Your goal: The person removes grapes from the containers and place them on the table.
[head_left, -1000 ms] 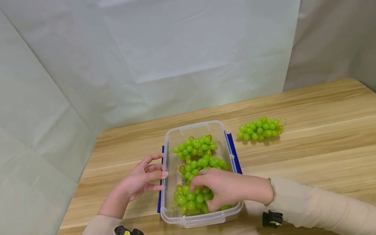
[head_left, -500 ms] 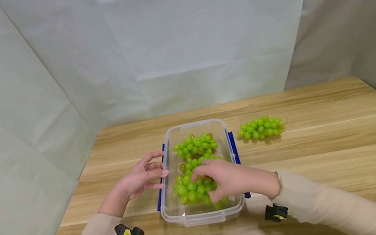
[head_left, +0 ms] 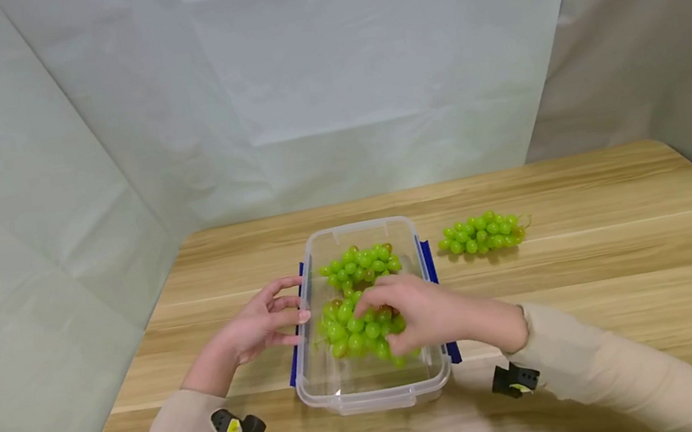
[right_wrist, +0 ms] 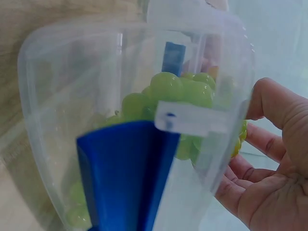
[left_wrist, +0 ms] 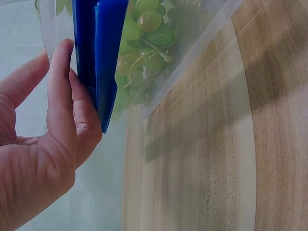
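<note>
A clear plastic container (head_left: 378, 398) with blue side latches holds bunches of green grapes. My right hand (head_left: 421, 311) reaches in over the right side and grips the nearest grape bunch (head_left: 355, 330) between thumb and fingers. In the right wrist view, grapes (right_wrist: 166, 86) show through the wall beside that hand (right_wrist: 276, 159). Another grape bunch (head_left: 362, 266) lies toward the back of the container; one between them is mostly hidden. At the left rim, my left hand (head_left: 255, 332) rests with loosely spread fingers beside the blue latch (left_wrist: 108, 53).
One more grape bunch (head_left: 482, 233) lies on the wooden table (head_left: 604, 263), right of the container. Pale cloth walls (head_left: 329, 80) stand behind and to both sides. The right blue latch (head_left: 428, 263) sticks out from the container's side.
My right hand has moved the gripped grape bunch back, away from the front wall, covering more of the middle bunch. The left hand has stayed at the left rim.
</note>
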A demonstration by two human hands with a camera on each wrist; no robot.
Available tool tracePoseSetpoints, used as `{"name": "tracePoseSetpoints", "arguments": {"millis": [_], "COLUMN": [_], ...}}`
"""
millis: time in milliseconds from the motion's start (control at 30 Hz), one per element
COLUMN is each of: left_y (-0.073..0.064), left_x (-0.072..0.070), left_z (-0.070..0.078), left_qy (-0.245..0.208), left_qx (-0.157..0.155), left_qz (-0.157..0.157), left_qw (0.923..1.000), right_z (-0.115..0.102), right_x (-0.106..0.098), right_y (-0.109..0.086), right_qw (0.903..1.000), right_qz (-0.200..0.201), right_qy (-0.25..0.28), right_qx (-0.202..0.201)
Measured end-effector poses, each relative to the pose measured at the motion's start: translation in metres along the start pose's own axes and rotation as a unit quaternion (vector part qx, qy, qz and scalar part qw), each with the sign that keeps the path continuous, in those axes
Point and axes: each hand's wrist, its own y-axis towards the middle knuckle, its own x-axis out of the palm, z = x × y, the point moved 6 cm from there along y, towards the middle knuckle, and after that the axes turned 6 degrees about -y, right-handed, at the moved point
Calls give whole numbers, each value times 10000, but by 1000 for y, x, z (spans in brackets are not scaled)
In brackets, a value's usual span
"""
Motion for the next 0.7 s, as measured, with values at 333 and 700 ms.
{"name": "tracePoseSetpoints", "arguments": {"millis": [333,700], "left_y": [0,-1], "left_x": [0,1], "left_z": [-1,0], "left_qy": [-38,-2], "left_qx": [-29,-14], "left_qz": [26,16], "left_qw": [10000,10000], "right_z": [-3,-3], "right_x": [-17,-30], "right_y": [-3,-6], "right_qw": [9997,9997], "right_qz": [222,114], "right_qy": [-87,-213], "right_qx": [-114,27]}}
